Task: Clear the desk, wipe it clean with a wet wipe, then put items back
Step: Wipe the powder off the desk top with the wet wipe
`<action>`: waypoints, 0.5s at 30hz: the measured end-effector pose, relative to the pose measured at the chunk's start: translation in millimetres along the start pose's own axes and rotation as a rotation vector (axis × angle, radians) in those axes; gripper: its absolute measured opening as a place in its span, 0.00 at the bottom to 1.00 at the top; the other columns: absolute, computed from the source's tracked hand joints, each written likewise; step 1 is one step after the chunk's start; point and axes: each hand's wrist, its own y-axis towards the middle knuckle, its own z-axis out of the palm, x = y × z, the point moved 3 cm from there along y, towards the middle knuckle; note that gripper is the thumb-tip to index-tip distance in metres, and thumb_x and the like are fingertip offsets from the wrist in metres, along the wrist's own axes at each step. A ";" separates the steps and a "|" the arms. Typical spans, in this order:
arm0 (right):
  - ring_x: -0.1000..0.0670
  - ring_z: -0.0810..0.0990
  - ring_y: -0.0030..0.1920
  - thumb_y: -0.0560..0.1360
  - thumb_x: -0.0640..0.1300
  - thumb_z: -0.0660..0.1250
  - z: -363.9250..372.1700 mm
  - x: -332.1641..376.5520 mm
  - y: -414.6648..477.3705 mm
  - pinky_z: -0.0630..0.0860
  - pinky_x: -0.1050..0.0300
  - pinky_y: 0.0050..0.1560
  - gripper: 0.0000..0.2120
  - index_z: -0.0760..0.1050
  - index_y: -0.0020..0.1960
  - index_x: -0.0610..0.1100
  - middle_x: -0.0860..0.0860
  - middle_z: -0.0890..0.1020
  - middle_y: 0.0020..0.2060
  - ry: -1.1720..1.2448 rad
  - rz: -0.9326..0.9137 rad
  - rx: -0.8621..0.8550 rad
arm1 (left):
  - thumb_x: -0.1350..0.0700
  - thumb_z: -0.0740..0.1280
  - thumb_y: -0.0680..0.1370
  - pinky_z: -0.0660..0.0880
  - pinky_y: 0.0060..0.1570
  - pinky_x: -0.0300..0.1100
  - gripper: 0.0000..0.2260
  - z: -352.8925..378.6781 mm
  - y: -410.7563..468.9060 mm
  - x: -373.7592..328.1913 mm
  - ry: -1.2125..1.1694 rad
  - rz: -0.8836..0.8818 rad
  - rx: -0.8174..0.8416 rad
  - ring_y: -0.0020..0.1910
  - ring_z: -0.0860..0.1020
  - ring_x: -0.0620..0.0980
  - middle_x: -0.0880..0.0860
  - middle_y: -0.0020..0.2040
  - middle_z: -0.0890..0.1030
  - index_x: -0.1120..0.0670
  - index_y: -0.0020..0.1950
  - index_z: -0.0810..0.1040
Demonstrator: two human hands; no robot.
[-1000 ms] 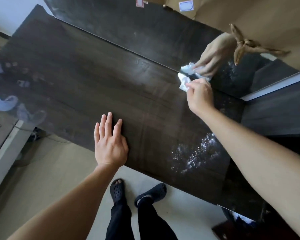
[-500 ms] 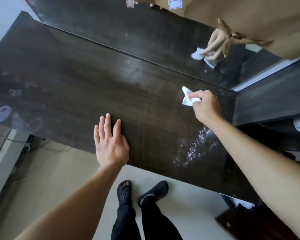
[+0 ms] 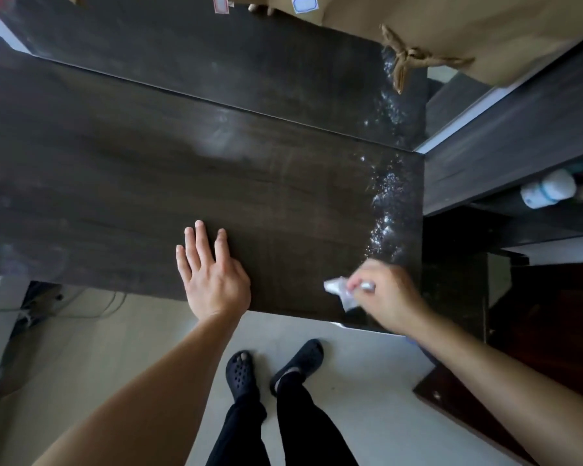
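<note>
The dark wooden desk fills the upper half of the head view, its top bare. My right hand grips a crumpled white wet wipe near the desk's front right corner, pressed on the surface. My left hand rests flat on the desk near its front edge, fingers straight and spread. A streak of glistening wet spots runs along the right side of the desk.
A mirror stands along the desk's back edge and reflects the top. A brown curtain with a knot hangs at top right. A dark shelf unit holding a white bottle adjoins the right. Cables lie on the floor at left.
My right hand has drawn the wipe from the desk's back edge near the mirror down to the front right corner. My left hand stays flat in place.
</note>
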 end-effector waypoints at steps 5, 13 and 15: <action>0.44 0.77 0.47 0.71 0.35 0.63 0.0 13.6 102.0 0.69 0.59 0.45 0.11 0.81 0.47 0.46 0.45 0.78 0.48 -0.032 0.215 -0.309 | 0.57 0.52 0.76 0.51 0.74 0.56 0.21 -0.4 -2.1 -0.4 -0.001 0.015 -0.007 0.75 0.58 0.60 0.61 0.74 0.63 0.57 0.67 0.71; 0.53 0.73 0.46 0.72 0.36 0.61 66.8 19.5 -53.9 0.70 0.59 0.46 0.12 0.77 0.50 0.48 0.53 0.74 0.43 0.006 -0.159 0.120 | 0.56 0.52 0.76 0.51 0.74 0.56 0.22 -0.9 -2.9 1.0 -0.001 0.027 0.012 0.75 0.57 0.60 0.62 0.75 0.62 0.57 0.68 0.71; 0.58 0.75 0.41 0.69 0.40 0.62 51.3 19.1 -46.7 0.71 0.60 0.42 0.15 0.75 0.53 0.51 0.56 0.76 0.41 0.057 -0.045 0.195 | 0.56 0.52 0.76 0.51 0.74 0.56 0.22 -0.8 -1.2 1.0 -0.001 0.022 0.015 0.75 0.57 0.60 0.62 0.75 0.62 0.57 0.68 0.71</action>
